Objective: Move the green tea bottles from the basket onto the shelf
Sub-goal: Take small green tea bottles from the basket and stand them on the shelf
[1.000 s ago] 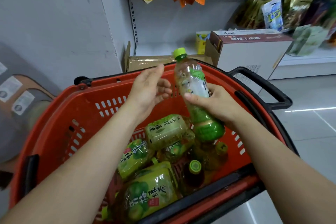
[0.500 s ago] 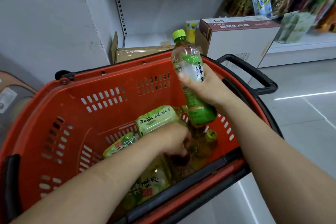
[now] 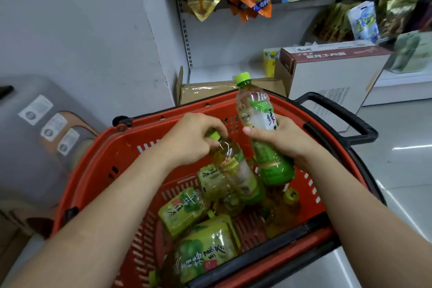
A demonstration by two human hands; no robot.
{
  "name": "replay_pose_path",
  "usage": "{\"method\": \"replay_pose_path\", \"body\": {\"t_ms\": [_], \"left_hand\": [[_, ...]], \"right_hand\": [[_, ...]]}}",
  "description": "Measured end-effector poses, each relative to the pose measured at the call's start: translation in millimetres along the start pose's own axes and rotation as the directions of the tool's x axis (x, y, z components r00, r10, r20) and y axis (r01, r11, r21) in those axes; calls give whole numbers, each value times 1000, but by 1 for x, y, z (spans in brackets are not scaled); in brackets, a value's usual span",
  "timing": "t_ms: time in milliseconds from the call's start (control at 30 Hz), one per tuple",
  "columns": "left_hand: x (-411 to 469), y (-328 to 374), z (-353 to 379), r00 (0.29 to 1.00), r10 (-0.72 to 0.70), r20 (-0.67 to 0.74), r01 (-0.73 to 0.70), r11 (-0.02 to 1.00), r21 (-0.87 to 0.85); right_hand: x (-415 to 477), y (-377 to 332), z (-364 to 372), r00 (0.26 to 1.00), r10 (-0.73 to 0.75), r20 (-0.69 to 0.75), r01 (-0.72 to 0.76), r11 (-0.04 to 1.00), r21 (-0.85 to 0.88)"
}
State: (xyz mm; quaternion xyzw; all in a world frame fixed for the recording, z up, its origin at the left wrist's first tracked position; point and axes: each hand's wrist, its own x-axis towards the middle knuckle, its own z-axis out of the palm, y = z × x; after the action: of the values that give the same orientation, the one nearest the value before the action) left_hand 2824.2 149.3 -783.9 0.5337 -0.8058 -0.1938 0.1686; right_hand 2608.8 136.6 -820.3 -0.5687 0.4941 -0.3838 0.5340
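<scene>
Head view: right hand (image 3: 284, 141) wraps the upright bottle (image 3: 263, 131) at mid-body, above the red basket (image 3: 102, 170). Left hand (image 3: 191, 140) pinches the second bottle (image 3: 233, 170) at its cap and neck. Full PET, so likely heavy, stiff, film label slick; body grip looks safer than neck. Half a second ago the left hand was down among the bottles; now it is up with one, more remain.
</scene>
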Motion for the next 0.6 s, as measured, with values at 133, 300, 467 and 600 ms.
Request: {"method": "replay_pose_path", "body": {"t_ms": [133, 300, 467, 600], "left_hand": [[-35, 21, -66, 963, 92, -253, -115, 990, -76], [-89, 32, -130, 880, 69, -470, -155, 977, -147], [-138, 32, -180, 817, 18, -576, -140, 976, -168], [-179, 27, -192, 670, -164, -724, -193, 904, -383]], "right_hand": [[-11, -13, 6, 973, 74, 218, -117, 974, 193], [-39, -45, 42, 861, -14, 508, -218, 893, 394], [-65, -85, 108, 747, -169, 642, -186, 875, 447], [-88, -105, 181, 747, -208, 632, -212, 826, 522]]}}
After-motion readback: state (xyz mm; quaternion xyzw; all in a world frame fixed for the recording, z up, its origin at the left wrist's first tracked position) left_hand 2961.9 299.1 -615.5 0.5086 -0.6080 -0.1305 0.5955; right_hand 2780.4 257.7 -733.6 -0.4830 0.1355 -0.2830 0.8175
